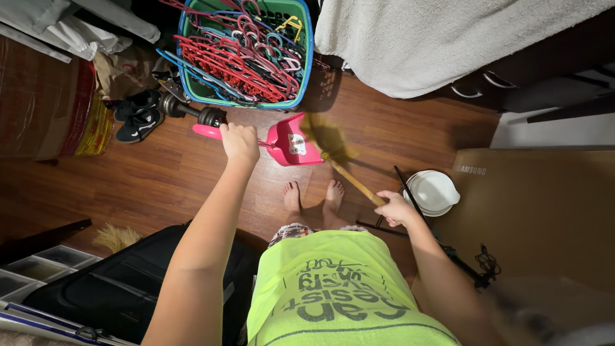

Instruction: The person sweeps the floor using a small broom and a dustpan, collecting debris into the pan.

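The pink dustpan [291, 144] is sitting tilted on the wooden floor [160, 179], just in front of the person's bare feet, and the left hand [239, 141] is wrapping fully around its handle. The right hand [396, 208] is closing tightly on the wooden stick of a broom [333, 150], whose blurred straw head is lying against the dustpan's mouth. Just beyond the dustpan, a green basket [304, 57] is holding a heap of red and pink hangers [240, 57]. A dumbbell [192, 112] is lying near the left hand, and white bowls [434, 192] are standing beside the right.
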